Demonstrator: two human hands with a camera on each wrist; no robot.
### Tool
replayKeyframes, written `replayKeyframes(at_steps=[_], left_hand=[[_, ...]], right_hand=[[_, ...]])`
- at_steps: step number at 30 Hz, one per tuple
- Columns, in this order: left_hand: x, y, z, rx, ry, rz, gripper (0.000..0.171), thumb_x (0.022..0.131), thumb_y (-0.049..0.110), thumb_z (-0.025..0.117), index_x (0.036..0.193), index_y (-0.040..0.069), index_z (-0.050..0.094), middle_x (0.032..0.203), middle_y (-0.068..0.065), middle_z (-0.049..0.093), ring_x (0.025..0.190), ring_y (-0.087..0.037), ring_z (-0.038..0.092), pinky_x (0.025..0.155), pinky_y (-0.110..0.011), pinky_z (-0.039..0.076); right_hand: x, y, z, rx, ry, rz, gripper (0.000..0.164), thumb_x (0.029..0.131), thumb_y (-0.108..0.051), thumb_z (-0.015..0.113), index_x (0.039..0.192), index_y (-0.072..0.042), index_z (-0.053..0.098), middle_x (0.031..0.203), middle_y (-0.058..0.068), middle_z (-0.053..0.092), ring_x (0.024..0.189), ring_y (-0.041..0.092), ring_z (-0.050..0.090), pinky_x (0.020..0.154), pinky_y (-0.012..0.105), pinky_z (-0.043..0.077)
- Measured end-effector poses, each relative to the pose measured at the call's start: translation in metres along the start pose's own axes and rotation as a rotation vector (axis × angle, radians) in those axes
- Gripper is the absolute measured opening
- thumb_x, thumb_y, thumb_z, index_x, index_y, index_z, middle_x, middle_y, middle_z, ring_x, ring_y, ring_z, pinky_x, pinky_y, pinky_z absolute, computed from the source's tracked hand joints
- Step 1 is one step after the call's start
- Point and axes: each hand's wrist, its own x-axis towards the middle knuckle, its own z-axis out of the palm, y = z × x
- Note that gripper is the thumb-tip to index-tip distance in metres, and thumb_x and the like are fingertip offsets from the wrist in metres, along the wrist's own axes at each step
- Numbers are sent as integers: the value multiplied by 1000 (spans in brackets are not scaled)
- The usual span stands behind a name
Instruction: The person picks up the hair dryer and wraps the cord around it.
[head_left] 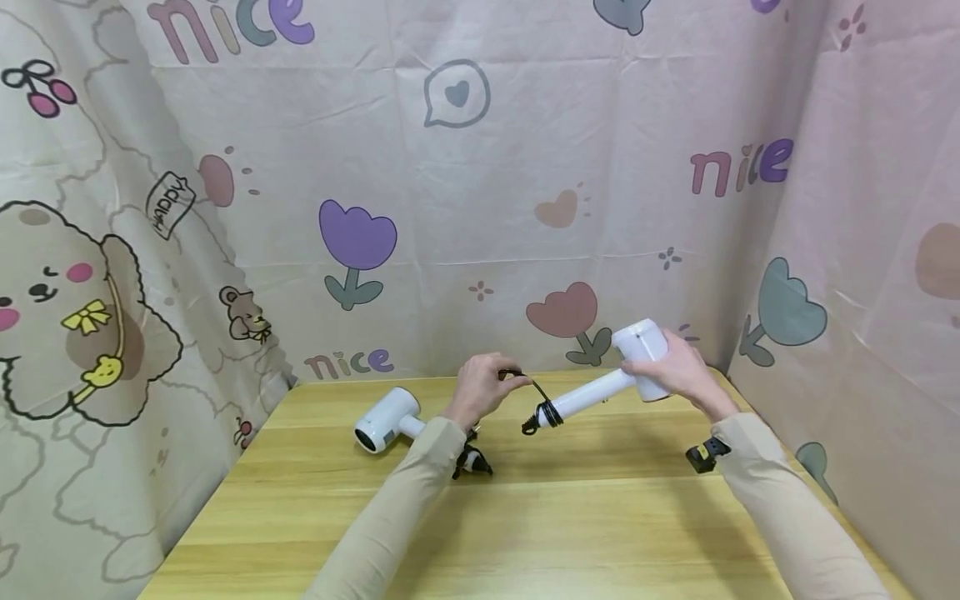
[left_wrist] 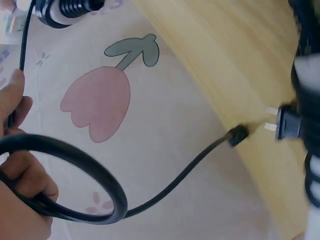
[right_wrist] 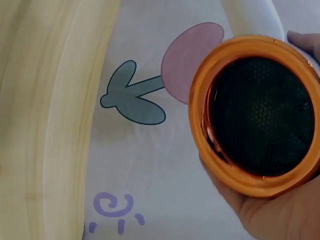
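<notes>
My right hand [head_left: 678,367] grips a white hair dryer [head_left: 643,348] by its barrel, raised above the table with the handle slanting down to the left. The right wrist view shows the barrel's end, an orange ring [right_wrist: 200,120] around a dark mesh grille [right_wrist: 262,115]. Black cord [head_left: 552,412] is wound around the bottom of the handle. My left hand [head_left: 480,390] pinches a length of this cord, drawn out from the handle. In the left wrist view the cord loops [left_wrist: 112,187] past the fingers and runs out to a dark end piece [left_wrist: 238,135].
A second white hair dryer [head_left: 388,419] lies on the wooden table [head_left: 525,525], partly behind my left forearm. Its bundled black cord [head_left: 472,461] is beside that forearm, and a two-pronged plug [left_wrist: 289,122] shows there. Printed curtains [head_left: 465,183] rise behind the table and along both sides.
</notes>
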Motion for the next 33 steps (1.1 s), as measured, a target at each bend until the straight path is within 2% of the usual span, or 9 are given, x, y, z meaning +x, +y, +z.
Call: replayKeyframes(at_steps=[4, 8, 15, 19, 23, 29, 31, 33], left_hand=[[-2, -6, 5, -97, -40, -60, 22, 84, 36, 76, 91, 16, 79, 85, 3, 73, 64, -3, 55, 57, -18, 45], [-5, -12, 7, -154, -45, -110, 23, 85, 37, 75, 92, 15, 78, 87, 1, 73, 68, -5, 58, 59, -19, 48], [-7, -19, 11, -159, -30, -145, 24, 87, 38, 72, 95, 16, 79, 83, 3, 71, 65, -5, 56, 56, -20, 47], [-9, -19, 15, -165, -32, -169, 24, 89, 38, 70, 100, 18, 79, 83, 5, 70, 62, -5, 54, 53, -20, 44], [-10, -18, 16, -182, -45, -176, 24, 91, 36, 69, 103, 18, 78, 85, 4, 71, 60, -6, 53, 52, -20, 42], [-13, -19, 20, -179, -87, -178, 28, 94, 38, 65, 107, 16, 77, 97, -1, 75, 65, -5, 57, 56, -21, 46], [-14, -18, 22, -186, -106, -180, 29, 94, 38, 64, 107, 16, 77, 99, -2, 76, 64, -5, 56, 57, -21, 46], [-16, -16, 25, -206, -135, -181, 29, 95, 38, 63, 107, 16, 77, 94, -1, 76, 59, -5, 52, 55, -21, 43]], right_hand=[[-2, 3, 1, 7, -18, -19, 78, 79, -41, 80, 135, -3, 43, 110, 22, 58, 89, 30, 62, 64, 34, 57], [-4, 6, 1, 65, -44, -15, 75, 79, -39, 80, 134, -3, 43, 109, 22, 58, 87, 29, 63, 64, 35, 58], [-5, 11, -2, 233, -130, -32, 69, 84, -27, 77, 134, 3, 41, 108, 26, 57, 81, 26, 65, 63, 40, 60], [-6, 16, -3, 325, -157, -7, 66, 87, -24, 72, 136, 5, 38, 108, 24, 57, 79, 23, 66, 64, 42, 60], [-6, 22, -5, 389, -170, 28, 63, 91, -24, 67, 136, 7, 35, 104, 18, 58, 79, 21, 66, 67, 42, 60], [-8, 26, -7, 516, -194, 58, 55, 94, -22, 62, 132, 9, 36, 92, 3, 63, 77, 18, 67, 68, 40, 60], [-9, 28, -7, 547, -202, 85, 54, 96, -25, 60, 131, 8, 36, 90, 0, 64, 78, 16, 68, 69, 39, 60], [-11, 29, -8, 585, -206, 134, 55, 97, -29, 58, 132, 6, 36, 89, -2, 65, 78, 15, 68, 69, 36, 60]])
